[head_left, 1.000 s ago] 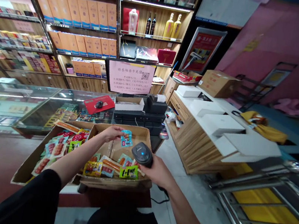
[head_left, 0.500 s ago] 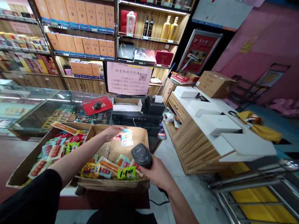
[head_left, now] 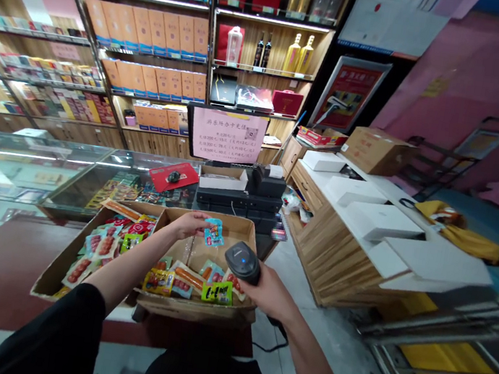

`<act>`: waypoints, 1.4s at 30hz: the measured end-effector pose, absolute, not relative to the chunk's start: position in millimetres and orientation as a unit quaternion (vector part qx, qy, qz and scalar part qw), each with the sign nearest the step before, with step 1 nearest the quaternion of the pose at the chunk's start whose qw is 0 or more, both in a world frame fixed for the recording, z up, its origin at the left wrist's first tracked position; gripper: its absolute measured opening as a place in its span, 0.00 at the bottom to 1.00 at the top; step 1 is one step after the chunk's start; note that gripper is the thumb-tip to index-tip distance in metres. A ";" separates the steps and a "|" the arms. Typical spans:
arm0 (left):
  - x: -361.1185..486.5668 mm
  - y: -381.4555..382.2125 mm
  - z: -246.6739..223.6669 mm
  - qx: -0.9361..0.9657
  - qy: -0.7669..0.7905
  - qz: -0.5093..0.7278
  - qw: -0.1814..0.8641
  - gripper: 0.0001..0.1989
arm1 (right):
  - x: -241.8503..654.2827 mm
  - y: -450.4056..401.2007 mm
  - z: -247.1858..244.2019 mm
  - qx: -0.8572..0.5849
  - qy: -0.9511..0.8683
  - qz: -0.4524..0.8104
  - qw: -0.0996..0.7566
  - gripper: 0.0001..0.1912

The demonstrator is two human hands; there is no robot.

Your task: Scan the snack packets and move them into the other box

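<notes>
A small blue snack packet [head_left: 214,232] is pinched by its left edge in my left hand [head_left: 191,224], held above the right-hand cardboard box [head_left: 249,235]. My right hand [head_left: 272,290] is wrapped round a black barcode scanner [head_left: 242,261], whose head points toward the packet; a small blue light shows on its top. Several wrapped snacks lie at the near side of that box, among them a sausage packet [head_left: 189,277] and a green packet [head_left: 217,292]. Under my left forearm, the left-hand cardboard box [head_left: 46,272] is filled with more wrapped sausages and red packets.
Behind the boxes stand a monitor with a pink sign [head_left: 226,137], a receipt printer [head_left: 270,181] and a white tray [head_left: 223,178]. A glass display counter [head_left: 77,174] runs left. White boxes [head_left: 385,222] sit on the right counter, near a metal railing [head_left: 434,330].
The view has turned slightly left, so things sit further right. The bright glare on the packet has gone, and a blue light now shows on the scanner. Both hands keep their holds.
</notes>
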State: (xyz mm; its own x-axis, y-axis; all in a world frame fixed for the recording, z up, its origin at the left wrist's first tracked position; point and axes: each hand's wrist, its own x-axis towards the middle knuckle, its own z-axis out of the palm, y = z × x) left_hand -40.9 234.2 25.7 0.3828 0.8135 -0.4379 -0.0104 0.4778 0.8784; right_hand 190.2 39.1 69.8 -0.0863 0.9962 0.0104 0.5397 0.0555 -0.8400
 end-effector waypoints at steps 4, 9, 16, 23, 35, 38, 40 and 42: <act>-81.4 223.2 24.1 0.398 0.511 0.313 0.695 0.22 | 192.1 52.2 61.8 -0.579 -0.657 0.361 0.321 0.21; -163.6 201.5 29.4 0.355 0.537 0.383 0.662 0.22 | 195.2 73.6 48.2 -0.579 -0.668 0.362 0.296 0.20; -288.0 159.8 51.6 0.278 0.586 0.499 0.574 0.20 | 190.6 94.1 48.7 -0.580 -0.691 0.336 0.272 0.17; -301.8 140.6 57.3 0.277 0.592 0.505 0.565 0.21 | 181.3 96.8 59.2 -0.561 -0.710 0.318 0.283 0.21; -100.7 180.4 20.3 0.411 0.530 0.304 0.676 0.22 | 192.7 82.8 82.0 -0.606 -0.672 0.295 0.306 0.19; -47.5 181.4 9.9 0.453 0.497 0.237 0.701 0.23 | 196.0 74.9 84.5 -0.625 -0.653 0.286 0.319 0.18; -18.1 179.0 4.9 0.486 0.478 0.197 0.705 0.23 | 198.0 70.0 85.5 -0.637 -0.640 0.278 0.327 0.18; 5.8 174.5 1.0 0.538 0.449 0.159 0.695 0.23 | 200.2 65.6 86.2 -0.650 -0.626 0.273 0.334 0.19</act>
State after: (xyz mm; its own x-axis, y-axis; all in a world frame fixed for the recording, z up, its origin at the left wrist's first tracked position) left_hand 5.8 174.5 1.0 0.5457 0.7050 -0.4530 0.2624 0.3697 0.8914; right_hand 200.2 65.6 86.2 0.0670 0.9957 0.0635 0.6313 0.0069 -0.7755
